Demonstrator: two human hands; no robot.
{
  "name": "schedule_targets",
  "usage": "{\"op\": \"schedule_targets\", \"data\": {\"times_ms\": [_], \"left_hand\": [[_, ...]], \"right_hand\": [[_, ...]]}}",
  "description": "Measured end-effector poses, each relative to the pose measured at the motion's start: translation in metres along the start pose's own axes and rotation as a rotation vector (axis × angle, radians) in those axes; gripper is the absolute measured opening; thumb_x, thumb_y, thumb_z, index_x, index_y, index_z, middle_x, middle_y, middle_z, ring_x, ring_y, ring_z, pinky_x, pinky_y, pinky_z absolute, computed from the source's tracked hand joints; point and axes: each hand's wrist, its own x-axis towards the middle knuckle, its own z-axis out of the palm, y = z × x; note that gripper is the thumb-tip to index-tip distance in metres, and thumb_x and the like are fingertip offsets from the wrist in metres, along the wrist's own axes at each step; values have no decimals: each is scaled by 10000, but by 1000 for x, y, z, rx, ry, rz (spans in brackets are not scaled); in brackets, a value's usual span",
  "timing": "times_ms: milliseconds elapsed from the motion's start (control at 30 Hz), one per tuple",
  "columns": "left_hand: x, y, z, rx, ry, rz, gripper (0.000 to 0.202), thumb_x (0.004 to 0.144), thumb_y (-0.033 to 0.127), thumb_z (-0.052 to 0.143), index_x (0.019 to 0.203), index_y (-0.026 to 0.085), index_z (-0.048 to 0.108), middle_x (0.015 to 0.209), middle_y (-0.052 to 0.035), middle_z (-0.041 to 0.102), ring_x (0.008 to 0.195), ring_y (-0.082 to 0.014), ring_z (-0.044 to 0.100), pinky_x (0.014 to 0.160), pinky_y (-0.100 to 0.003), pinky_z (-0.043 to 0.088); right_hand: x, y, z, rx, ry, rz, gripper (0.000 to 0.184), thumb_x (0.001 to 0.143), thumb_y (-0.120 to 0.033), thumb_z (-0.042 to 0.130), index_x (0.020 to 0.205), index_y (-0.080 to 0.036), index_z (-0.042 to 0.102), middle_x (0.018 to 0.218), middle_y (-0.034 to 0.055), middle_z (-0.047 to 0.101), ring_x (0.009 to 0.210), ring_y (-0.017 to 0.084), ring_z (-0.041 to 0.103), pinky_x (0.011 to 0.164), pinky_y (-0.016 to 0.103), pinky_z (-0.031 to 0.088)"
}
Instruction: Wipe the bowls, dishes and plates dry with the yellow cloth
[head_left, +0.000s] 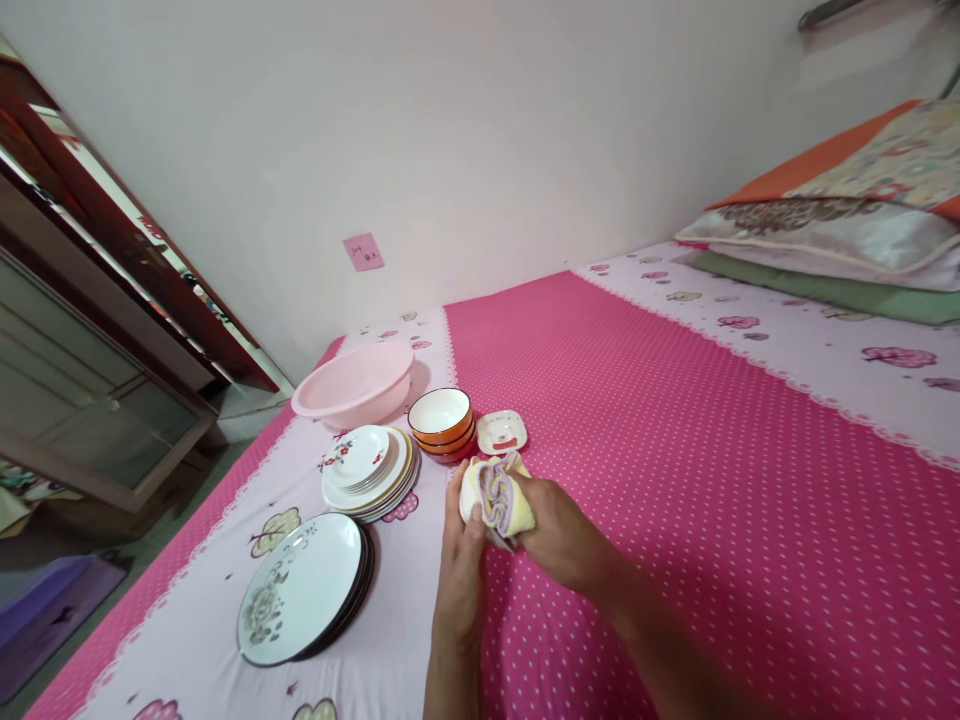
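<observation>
My left hand (459,560) grips a small white dish (471,494) by its edge, just above the pink bedsheet (675,450). My right hand (559,535) presses a bunched yellow and purple cloth (504,498) against the dish, fingers closed on the cloth. Right beyond the hands lie a small square white dish with red marks (502,431) and a stack of orange bowls with white insides (441,422).
A stack of small flowered plates (369,470) and a stack of larger dark-rimmed plates (304,588) lie to the left. A pink plastic basin (354,385) sits behind them. Folded quilts and a pillow (847,220) are at the far right. A wooden cabinet (90,330) stands left.
</observation>
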Motion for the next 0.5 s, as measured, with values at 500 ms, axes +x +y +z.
{"op": "schedule_targets", "data": {"times_ms": [500], "left_hand": [[-10,28,-1,92,-240,-102,899,830,204,819,1610,332,390,1709,-76,355,1584,-342,274,1283,-498,248]], "right_hand": [[4,16,-8,913,130,302,508,779,-486,834,1169,-188,704,1084,110,801,944,289,772,832,389,617]]}}
